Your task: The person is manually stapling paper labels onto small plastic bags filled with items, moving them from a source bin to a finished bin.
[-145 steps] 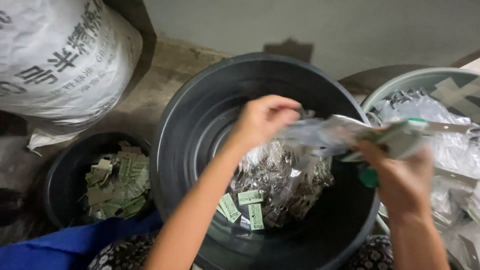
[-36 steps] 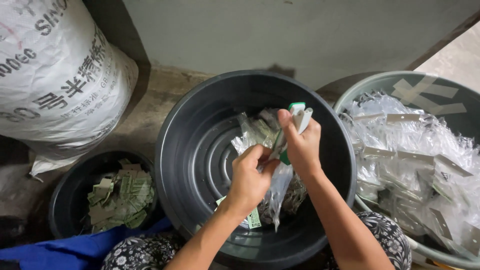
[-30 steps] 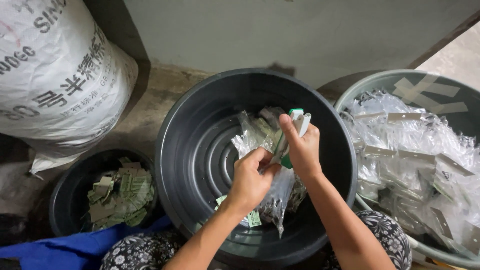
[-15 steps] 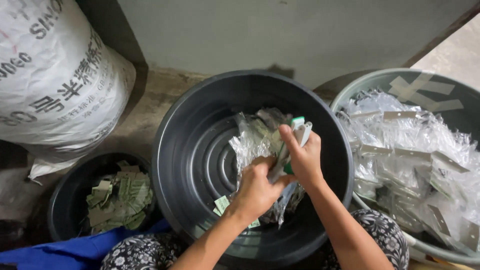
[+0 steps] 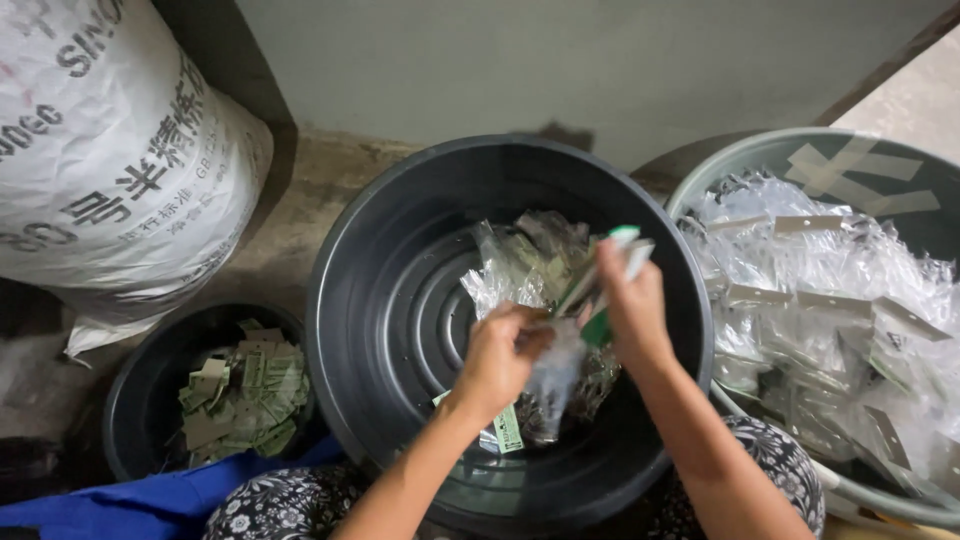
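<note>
Now the right hand [image 5: 632,300] has seemingly shifted right.

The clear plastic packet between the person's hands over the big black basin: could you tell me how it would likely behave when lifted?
The clear plastic packet hangs limp below the left hand, so it is probably floppy and light. Its glossy film looks slippery. The right hand grips a green-and-white tool.

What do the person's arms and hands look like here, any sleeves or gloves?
Both arms are bare to past the elbow, with no sleeves in view. The left hand and right hand wear no gloves, and no rings, watch or bracelets show.
</note>
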